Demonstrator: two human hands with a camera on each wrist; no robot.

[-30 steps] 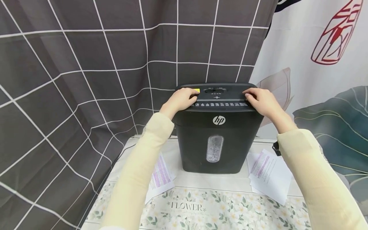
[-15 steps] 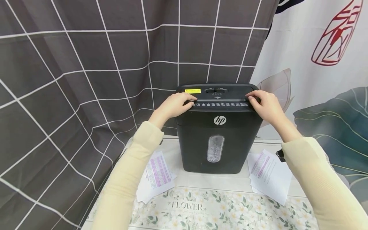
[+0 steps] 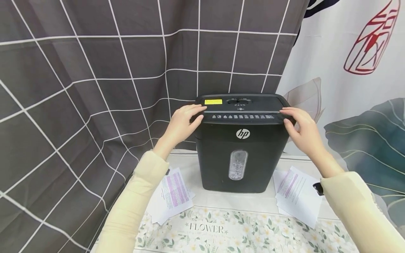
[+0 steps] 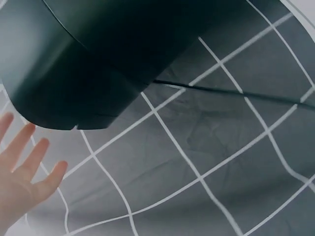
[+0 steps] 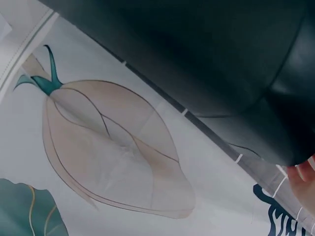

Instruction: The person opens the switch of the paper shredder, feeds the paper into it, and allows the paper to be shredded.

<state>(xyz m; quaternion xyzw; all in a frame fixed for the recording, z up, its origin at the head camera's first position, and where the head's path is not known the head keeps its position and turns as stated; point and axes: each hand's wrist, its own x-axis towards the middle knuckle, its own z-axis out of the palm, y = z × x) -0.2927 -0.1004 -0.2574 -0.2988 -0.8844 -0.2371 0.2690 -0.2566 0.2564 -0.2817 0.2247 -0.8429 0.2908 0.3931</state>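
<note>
A black HP paper shredder (image 3: 215,154) stands upright on the table, with a yellow label (image 3: 213,102) and a slider switch (image 3: 238,101) on its lid. Shredded bits show through its clear window (image 3: 238,165). At the lid's left front corner is my left hand (image 3: 178,125), fingers extended and thumb spread away from them. The left wrist view shows that hand (image 4: 22,179) with its fingers apart beside the shredder's dark body (image 4: 98,64). My right hand (image 3: 304,133) is at the opposite corner, its straight fingertips right at the lid's edge and the thumb lower down.
Printed sheets with purple highlighting lie left (image 3: 172,195) and right (image 3: 297,196) of the shredder. A floral cloth (image 3: 246,232) covers the table's front. Behind hang a dark checked curtain (image 3: 142,56) and a patterned white one (image 3: 329,45). A black cord (image 4: 231,92) runs behind the shredder.
Both hands have moved outward from the lid top to its side corners, left hand leftward and right hand rightward. Their fingers have straightened, and the yellow label has come fully into view.
</note>
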